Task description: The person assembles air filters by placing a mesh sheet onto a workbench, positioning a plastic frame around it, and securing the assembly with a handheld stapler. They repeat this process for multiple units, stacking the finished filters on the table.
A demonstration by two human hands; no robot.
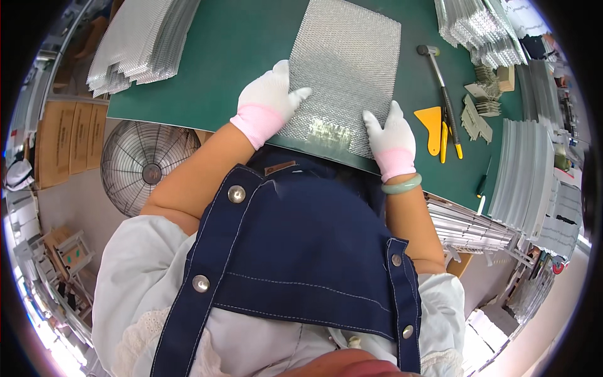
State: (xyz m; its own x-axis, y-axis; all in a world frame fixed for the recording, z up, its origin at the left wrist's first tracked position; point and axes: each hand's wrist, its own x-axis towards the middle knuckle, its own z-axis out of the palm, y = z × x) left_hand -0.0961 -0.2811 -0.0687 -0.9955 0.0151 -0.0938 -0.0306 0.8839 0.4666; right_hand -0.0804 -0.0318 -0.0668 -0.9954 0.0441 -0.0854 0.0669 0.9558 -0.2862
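Observation:
A silvery metal mesh sheet (352, 56) lies on the green tabletop (229, 50) in front of me, its near end by the table's front edge. My left hand (267, 100), in a white glove with a pink cuff, grips its left edge, thumb over the top. At the right edge, my right hand (391, 138) wears a matching glove and holds the sheet the same way, with its thumb on the mesh. Some fingers of both hands are hidden from view. A pale green bangle (402, 184) circles my right wrist.
Stacked mesh sheets (141, 44) stand at the far left, with another stack (477, 28) at far right. Right of my hand lie a hammer (443, 85), a yellow scraper (429, 129) and metal frame pieces (483, 100). A floor fan (151, 163) stands beside the table.

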